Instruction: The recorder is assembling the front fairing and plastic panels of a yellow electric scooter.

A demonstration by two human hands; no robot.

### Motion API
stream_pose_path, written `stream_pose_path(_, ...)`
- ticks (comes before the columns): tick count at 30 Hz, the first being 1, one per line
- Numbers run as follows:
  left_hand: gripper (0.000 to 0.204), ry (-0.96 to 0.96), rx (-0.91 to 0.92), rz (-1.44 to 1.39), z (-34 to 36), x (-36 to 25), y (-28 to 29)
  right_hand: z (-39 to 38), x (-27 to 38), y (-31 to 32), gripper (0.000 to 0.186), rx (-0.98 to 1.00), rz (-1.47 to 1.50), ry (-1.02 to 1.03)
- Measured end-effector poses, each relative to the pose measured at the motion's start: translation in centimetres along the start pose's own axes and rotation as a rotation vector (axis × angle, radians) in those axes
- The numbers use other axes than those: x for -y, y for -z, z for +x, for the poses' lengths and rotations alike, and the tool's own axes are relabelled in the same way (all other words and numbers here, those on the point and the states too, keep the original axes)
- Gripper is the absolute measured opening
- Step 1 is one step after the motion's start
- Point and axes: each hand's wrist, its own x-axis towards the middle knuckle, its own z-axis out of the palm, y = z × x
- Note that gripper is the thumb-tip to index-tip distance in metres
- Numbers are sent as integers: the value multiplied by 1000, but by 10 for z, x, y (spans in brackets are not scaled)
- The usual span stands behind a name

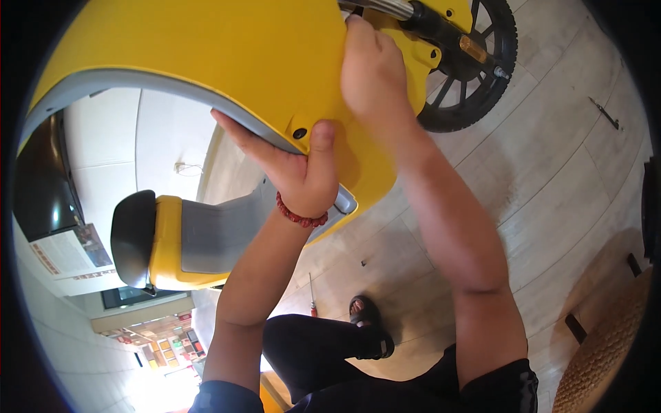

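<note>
A yellow scooter body panel (186,38) with grey trim (151,82) and a black round fastener (300,133) fills the upper view. My left hand (303,172), wearing a red bead bracelet, grips the trimmed edge, thumb on the yellow face and fingers stretched along the edge. My right hand (372,76) is closed at the panel's upper right edge beside the front fork (441,34); what its fingertips hold is hidden. Beyond the panel is the black spoked front wheel (502,51). The grey-and-yellow seat or footboard section (220,227) lies below the panel at left.
A red-handled screwdriver (313,306) lies on the pale tiled floor (468,199) near my sandaled foot (365,320). A slim dark tool (604,113) lies at right. A woven stool (602,344) stands lower right. A dark screen (48,175) and shelving (165,344) are at left.
</note>
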Motion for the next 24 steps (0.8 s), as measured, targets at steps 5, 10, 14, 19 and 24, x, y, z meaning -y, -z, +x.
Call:
stream_pose_path(5, 92, 3, 25, 88, 2, -6, 0, -7, 3, -6, 36, -229, -260, 263)
stream_pose_path(10, 90, 9, 36, 55, 1, -9, 1, -13, 13, -4, 42, -214, -223, 165)
stream_pose_path(14, 88, 27, 64, 65, 1, -10, 4, -16, 20, -3, 51, -182, -152, 79)
stream_pose_path(19, 89, 41, 82, 109, 0, -13, 7, -14, 21, 1, 52, -68, 40, 107)
stream_pose_path(24, 88, 27, 71, 151, -2, -10, 10, -16, 14, -4, 51, -43, -12, 196)
